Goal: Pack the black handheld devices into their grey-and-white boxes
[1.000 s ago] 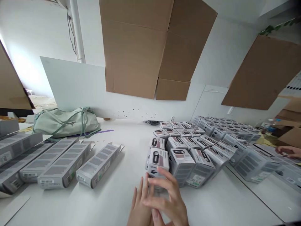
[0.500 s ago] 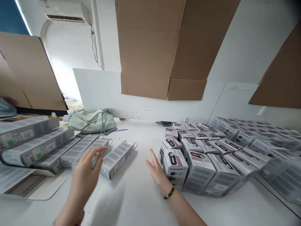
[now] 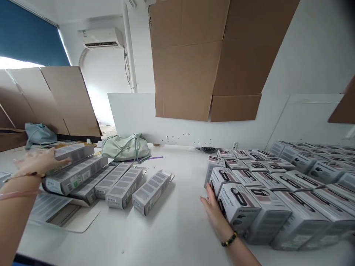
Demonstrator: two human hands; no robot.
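Note:
My left hand lies at the far left, its fingers spread over the end of a long grey box. That box tops a loose row of long grey-and-white boxes, several lying side by side on the white table. My right hand presses its fingers and palm against the side of a white product box. That box stands at the front corner of a dense block of similar boxes.
A pale green bag sits beyond the long boxes, against a white panel. Printed sheets lie under the row's left end. Brown cardboard sheets hang above, and more stand at the far left.
My hands have moved apart since the earliest frame, when both were at the box block. My left hand has gone left to the long boxes, my right hand stays at the block, and the view has turned left.

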